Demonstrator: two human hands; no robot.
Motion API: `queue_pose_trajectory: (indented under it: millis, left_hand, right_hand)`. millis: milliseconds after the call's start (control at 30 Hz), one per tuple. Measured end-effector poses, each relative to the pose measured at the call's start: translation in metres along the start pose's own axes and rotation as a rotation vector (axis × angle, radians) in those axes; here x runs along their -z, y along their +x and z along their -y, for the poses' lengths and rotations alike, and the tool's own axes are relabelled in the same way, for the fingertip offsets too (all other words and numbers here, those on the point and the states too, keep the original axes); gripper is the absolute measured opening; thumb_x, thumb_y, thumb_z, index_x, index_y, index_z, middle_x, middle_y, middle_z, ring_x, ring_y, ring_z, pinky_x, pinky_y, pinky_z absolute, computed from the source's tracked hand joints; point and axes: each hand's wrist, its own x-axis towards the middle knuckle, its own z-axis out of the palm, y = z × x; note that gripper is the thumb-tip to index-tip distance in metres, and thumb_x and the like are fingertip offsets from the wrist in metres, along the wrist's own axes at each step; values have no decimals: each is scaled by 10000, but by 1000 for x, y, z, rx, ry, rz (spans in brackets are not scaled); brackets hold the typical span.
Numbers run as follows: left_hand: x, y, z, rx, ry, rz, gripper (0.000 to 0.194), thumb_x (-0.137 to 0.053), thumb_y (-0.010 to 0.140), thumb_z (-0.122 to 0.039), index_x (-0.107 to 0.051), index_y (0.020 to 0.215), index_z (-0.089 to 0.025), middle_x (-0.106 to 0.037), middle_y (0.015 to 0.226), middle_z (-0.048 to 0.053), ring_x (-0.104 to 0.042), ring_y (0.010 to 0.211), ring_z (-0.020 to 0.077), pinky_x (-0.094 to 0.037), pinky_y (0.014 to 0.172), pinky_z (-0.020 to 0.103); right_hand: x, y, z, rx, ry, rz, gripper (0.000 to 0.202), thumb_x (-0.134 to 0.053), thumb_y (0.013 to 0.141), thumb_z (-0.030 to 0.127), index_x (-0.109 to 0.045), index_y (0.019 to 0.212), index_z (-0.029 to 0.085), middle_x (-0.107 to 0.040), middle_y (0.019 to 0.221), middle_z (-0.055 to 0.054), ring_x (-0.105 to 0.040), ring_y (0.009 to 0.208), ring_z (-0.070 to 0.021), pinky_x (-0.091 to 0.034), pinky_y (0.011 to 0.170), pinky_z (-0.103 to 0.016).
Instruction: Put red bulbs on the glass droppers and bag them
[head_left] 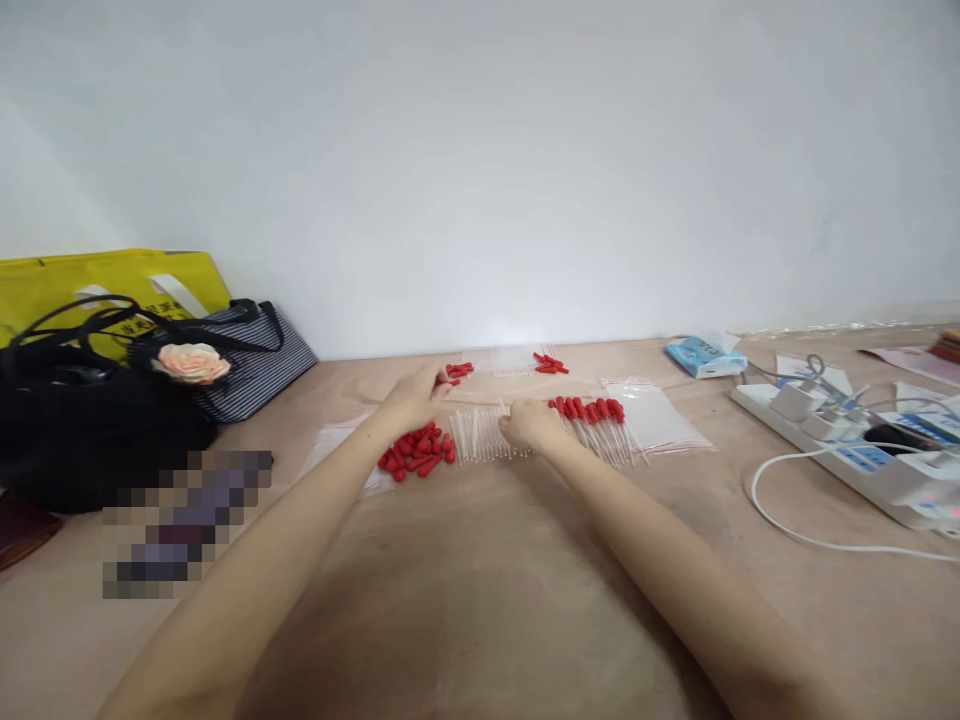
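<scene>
My left hand (pixel 414 402) is closed in a pinch, with a red rubber bulb (pixel 454 382) at its fingertips. A small cluster of red bulbs (pixel 465 369) lies just beyond it. Under the left wrist is a larger heap of red bulbs (pixel 411 455). My right hand (pixel 531 424) has its fingers closed around a thin clear tube (pixel 502 404), mostly hidden by them. Between the hands lies a row of clear tubes (pixel 476 435). Right of the right hand, several tubes fitted with red bulbs (pixel 600 412) lie side by side.
Clear zip bags (pixel 660 415) lie at the right, and another plastic bag (pixel 330 445) at the left. More tubes (pixel 511 362) and red bulbs (pixel 551 363) are near the wall. A blue tissue pack (pixel 705 356), a white power strip (pixel 840 450) and several handbags (pixel 255 360) flank the area.
</scene>
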Motion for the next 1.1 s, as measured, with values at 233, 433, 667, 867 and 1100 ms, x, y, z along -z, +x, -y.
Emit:
queue_pose_trajectory:
  millis: [233,433,667,867,1100]
  left_hand:
    - [-43,-89,-45,-319,-277,-157,181,-427,828,-205,-571,938,-186,-568,866,58,-531,819,184,-418,762,346]
    - [-55,-102,-51,-311,-419,-180,159,-431,832,-203,-579,890,-191,-581,869,43,-536,834,165,-425,776,329]
    - [-56,-100,-50,-309,-394,-182,77,-486,812,-233,-539,853,-194,-624,803,1,-556,784,154,-338,901,397]
    - [-58,-100,-49,-348,-383,-180,73,-489,816,-230,-531,870,-206,-629,823,-18,-568,794,140,-296,942,391]
    - [-60,-97,-49,-366,-389,-211,111,-496,819,-242,-557,902,-202,-645,829,-5,-578,792,147,-329,905,379]
  right_hand:
    - [-5,-42,-60,480,259,-247,174,-355,876,261,-489,875,149,-607,764,-61,-543,660,-152,-385,597,-250]
    - [-44,-72,-81,646,290,-395,234,-354,875,178,-508,1051,167,-604,831,-66,-540,751,-162,-386,708,-307]
    - [-43,-77,-70,685,264,-351,186,-373,857,142,-543,931,157,-595,813,-49,-524,744,-143,-359,729,-301]
    - [-46,-77,-70,702,222,-366,179,-386,858,157,-547,936,155,-595,784,-49,-519,724,-147,-329,739,-314]
    - [-47,-76,-68,734,220,-397,167,-407,843,148,-559,909,169,-606,767,-32,-524,721,-140,-296,778,-326]
